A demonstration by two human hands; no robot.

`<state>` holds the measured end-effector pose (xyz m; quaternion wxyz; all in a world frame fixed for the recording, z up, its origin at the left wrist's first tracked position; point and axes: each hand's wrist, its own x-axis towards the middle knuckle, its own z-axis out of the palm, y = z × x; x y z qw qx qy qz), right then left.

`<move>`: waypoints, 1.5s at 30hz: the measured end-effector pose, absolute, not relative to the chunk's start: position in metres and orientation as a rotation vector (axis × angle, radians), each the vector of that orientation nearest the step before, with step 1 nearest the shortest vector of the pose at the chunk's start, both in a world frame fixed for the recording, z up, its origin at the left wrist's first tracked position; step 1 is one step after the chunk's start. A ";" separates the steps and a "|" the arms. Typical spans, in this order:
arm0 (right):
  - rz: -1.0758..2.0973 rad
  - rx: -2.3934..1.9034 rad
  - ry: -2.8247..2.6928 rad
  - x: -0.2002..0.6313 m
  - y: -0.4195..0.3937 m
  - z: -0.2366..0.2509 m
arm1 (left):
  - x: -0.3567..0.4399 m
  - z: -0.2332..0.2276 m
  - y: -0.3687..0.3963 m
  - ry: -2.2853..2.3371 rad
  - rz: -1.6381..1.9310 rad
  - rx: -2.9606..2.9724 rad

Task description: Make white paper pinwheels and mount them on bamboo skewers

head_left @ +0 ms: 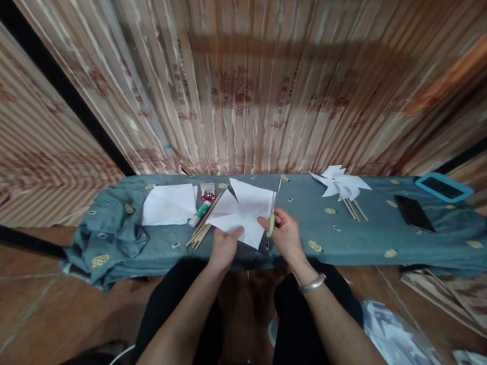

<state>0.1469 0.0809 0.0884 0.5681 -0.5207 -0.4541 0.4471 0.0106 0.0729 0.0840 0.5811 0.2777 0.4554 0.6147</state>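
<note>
A white sheet of paper (248, 207) with slits running in from its edges is held above the cloth-covered table. My left hand (224, 249) pinches its near edge, thumb on top. In my right hand (285, 231) are scissors (271, 222) with pale green handles, their blades pointing away from me along the sheet's right side. My right thumb lies close to the paper. Just left of the sheet are thin wooden sticks (200, 231), a glue stick (199, 214) and a small red box (207, 191) of little metal pieces.
A stack of white paper (170, 203) lies on the table's left part. White paper pinwheels (340, 184) on sticks rest at the right, near a black phone (414, 213) and a blue-framed device (444, 187). A striped curtain (239, 85) hangs behind the table (362, 247).
</note>
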 end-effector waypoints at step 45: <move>1.737 -1.204 -1.554 0.126 0.034 0.092 | -0.028 0.082 0.101 1.279 1.704 0.856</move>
